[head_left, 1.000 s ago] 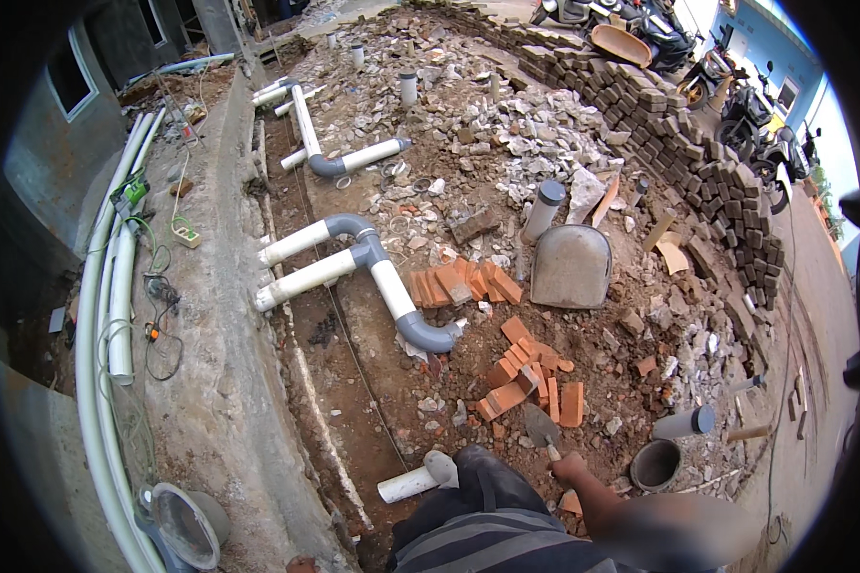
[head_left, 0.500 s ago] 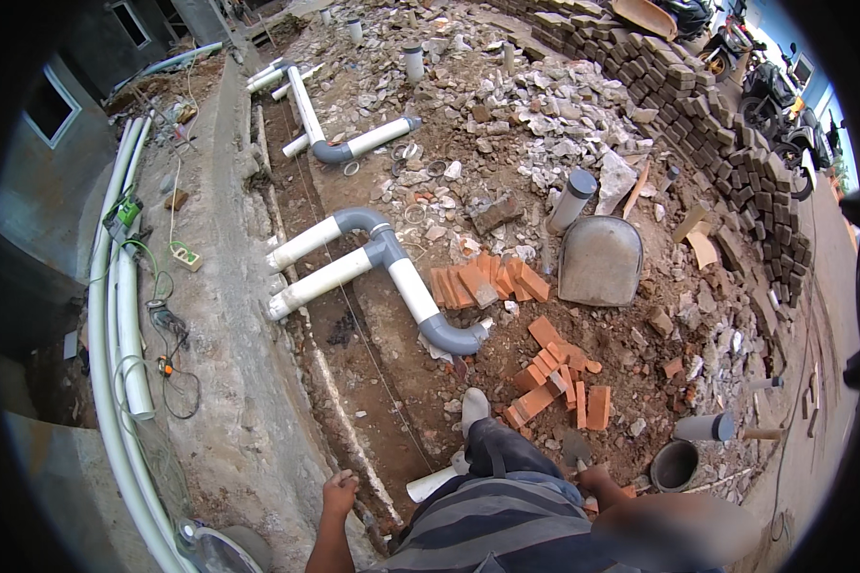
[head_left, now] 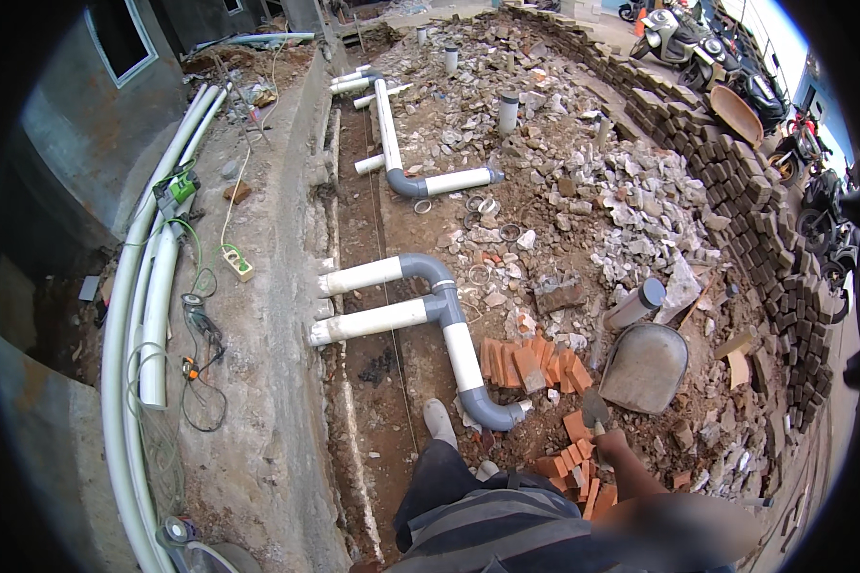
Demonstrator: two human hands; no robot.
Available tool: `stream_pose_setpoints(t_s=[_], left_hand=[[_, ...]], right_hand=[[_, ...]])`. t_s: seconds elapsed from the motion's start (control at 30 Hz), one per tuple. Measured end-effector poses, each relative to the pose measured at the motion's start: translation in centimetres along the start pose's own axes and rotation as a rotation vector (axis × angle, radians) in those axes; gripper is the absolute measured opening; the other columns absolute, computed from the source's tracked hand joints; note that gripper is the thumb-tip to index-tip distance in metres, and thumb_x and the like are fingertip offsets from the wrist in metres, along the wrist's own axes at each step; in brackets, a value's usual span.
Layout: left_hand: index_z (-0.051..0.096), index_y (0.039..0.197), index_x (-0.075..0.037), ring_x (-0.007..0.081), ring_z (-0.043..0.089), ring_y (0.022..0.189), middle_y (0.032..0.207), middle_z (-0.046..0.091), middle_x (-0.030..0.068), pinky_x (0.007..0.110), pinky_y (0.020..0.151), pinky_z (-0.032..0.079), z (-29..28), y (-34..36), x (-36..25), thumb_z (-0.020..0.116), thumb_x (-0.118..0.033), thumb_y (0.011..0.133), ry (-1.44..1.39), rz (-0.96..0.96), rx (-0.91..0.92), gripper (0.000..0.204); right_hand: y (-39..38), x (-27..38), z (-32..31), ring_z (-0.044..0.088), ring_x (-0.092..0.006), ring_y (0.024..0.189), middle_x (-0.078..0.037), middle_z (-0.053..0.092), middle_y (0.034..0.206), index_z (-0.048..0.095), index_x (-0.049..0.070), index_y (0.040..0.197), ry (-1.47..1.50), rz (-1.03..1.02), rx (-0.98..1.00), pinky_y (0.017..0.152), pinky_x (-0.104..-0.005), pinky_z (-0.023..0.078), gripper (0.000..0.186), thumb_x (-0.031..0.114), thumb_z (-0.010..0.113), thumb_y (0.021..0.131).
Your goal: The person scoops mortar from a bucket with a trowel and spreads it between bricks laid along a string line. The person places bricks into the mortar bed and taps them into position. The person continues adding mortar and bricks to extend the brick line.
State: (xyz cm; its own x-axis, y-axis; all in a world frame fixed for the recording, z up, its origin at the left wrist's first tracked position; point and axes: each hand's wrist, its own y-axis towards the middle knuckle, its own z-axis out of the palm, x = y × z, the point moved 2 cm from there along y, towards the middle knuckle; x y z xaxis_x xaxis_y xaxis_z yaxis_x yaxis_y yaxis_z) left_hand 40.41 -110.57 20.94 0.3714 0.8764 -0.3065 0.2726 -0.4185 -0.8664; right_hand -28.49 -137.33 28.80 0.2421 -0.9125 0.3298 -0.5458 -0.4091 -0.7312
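Note:
My right hand [head_left: 613, 443] grips a trowel [head_left: 594, 408], its flat blade pointing away from me. It hovers over or beside the scattered orange bricks [head_left: 571, 461]; the exact gap cannot be told. Just past the blade, a row of bricks [head_left: 528, 367] leans together. To its right lies a grey, dirt-covered tub or pan [head_left: 646, 369]. Of my left hand or wrist, only a sliver of skin [head_left: 365, 567] shows at the lower edge, with the fingers hidden. A white-and-grey pipe assembly [head_left: 463, 357] runs from the trench to the bricks, near my light boot [head_left: 439, 420].
A concrete ledge [head_left: 282, 382] borders the trench on the left. Long pale pipes [head_left: 129, 315], a green power tool [head_left: 174, 191] and a socket strip [head_left: 238, 264] lie beyond it. Rubble [head_left: 631, 205], a capped upright pipe [head_left: 636, 304] and stacked pavers [head_left: 717, 181] are rightward.
My right hand has moved forward with the trowel, from right of the loose bricks to their far side. My left hand has dropped almost out of view. The camera view has shifted too.

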Motion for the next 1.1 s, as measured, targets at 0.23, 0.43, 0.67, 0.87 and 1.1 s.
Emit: stream_pose_setpoints(t_s=[0.23,0.43,0.67,0.87,1.1], left_hand=[[0.068,0.109,-0.001,0.0160,0.061,0.060,0.075,0.064,0.0024,0.031,0.054,0.049,-1.2,13.8,-16.5,0.066,-0.028,0.092,-0.149,0.026,0.023,0.032],[0.068,0.114,-0.001,0.0148,0.061,0.059,0.076,0.066,0.0023,0.030,0.055,0.049,-11.5,23.3,-34.2,0.068,-0.024,0.091,-0.302,0.255,-0.073,0.032],[0.071,0.115,0.004,0.0174,0.069,0.081,0.091,0.074,0.0113,0.032,0.077,0.054,-23.8,29.5,-55.0,0.072,-0.022,0.087,-0.313,0.573,-0.378,0.038],[0.075,0.104,0.000,0.0120,0.060,0.064,0.072,0.068,0.0034,0.032,0.063,0.050,-19.4,31.1,-59.9,0.074,-0.023,0.086,-0.096,0.531,-0.305,0.029],[0.062,0.125,0.001,0.0358,0.063,0.101,0.107,0.068,0.0197,0.044,0.091,0.049,-11.6,31.0,-62.9,0.069,-0.042,0.087,0.161,0.479,0.115,0.058]], right_hand=[[9.4,22.3,10.2,0.068,-0.0303,0.057,-0.018,0.068,0.073,0.067,-0.014,0.093,0.067,-0.200,0.042,0.050,-0.0442,0.054,0.030,0.010,0.078,0.080],[11.3,28.4,12.5,0.065,-0.0334,0.058,-0.017,0.061,0.072,0.061,-0.006,0.088,0.209,-0.050,0.026,0.047,-0.0473,0.050,0.012,-0.002,0.071,0.084],[18.6,19.8,13.4,0.069,-0.0272,0.109,-0.003,0.073,0.112,0.068,0.023,0.123,-1.042,-0.286,-0.058,0.082,-0.0425,0.054,0.042,0.048,0.062,0.090],[15.6,28.4,14.8,0.069,-0.0309,0.106,-0.007,0.073,0.112,0.068,0.019,0.120,-0.604,-0.171,-0.036,0.082,-0.0445,0.055,0.038,0.043,0.060,0.092],[17.1,46.0,15.2,0.070,-0.0351,0.103,-0.011,0.073,0.109,0.070,0.014,0.117,-0.436,-0.213,-0.001,0.081,-0.0457,0.055,0.036,0.039,0.059,0.092]])
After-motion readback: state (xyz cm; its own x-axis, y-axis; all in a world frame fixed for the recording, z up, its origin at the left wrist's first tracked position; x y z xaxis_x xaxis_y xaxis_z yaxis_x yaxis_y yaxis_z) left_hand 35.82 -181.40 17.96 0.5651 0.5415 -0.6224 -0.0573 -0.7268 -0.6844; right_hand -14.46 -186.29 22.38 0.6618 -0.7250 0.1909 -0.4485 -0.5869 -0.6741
